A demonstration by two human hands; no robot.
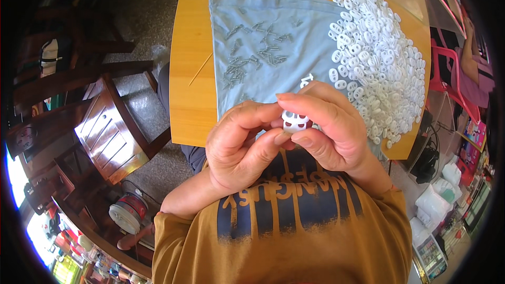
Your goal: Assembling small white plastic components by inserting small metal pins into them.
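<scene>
Holding one white plastic clip [294, 121] at frame centre, my left hand [239, 150] and right hand [331, 126] share a pinching grip; screws [252, 52] and heaped clips [376, 58], upper right, remain unprocessed.

Both hands are up close to the chest, pinching 1 small white plastic part [294, 120] between them. Left hand [239, 144] has thumb and fingers curled on it, right hand [329, 126] wraps over from the other side. On the bench [192, 73] lies a blue cloth [294, 26] with loose screws [255, 52], and a big pile of white parts [379, 58] on its right.
</scene>
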